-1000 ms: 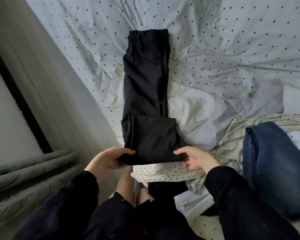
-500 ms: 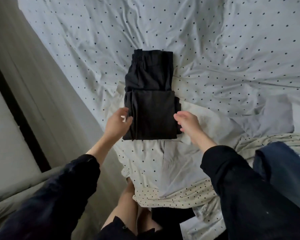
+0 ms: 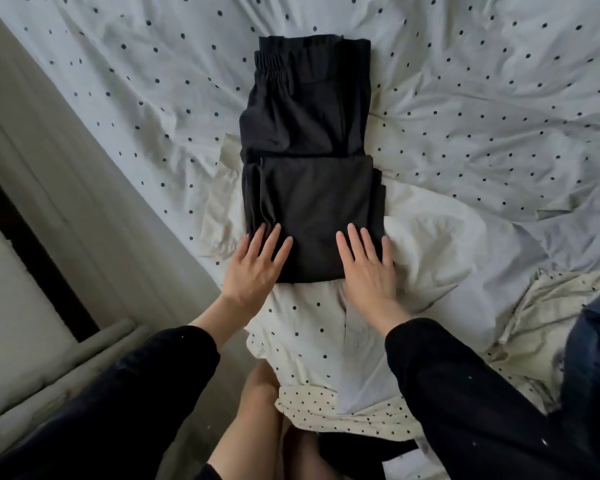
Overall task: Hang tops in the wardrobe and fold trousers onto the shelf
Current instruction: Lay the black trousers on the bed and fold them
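Black trousers lie on the bed, legs folded up over the upper part, elastic waistband at the far end. My left hand lies flat with straight fingers on the near left corner of the folded bundle. My right hand lies flat on its near right corner, fingers straight and spread. Both palms press the fold down; neither hand grips anything.
The bed carries a white dotted duvet, rumpled near me. A blue denim garment sits at the right edge on cream dotted fabric. A pale curtain hangs along the left. My bare knees are below.
My hands folded the trouser legs up toward the waistband, let go of the fold's edge, and now lie flat on it. The camera has come closer.
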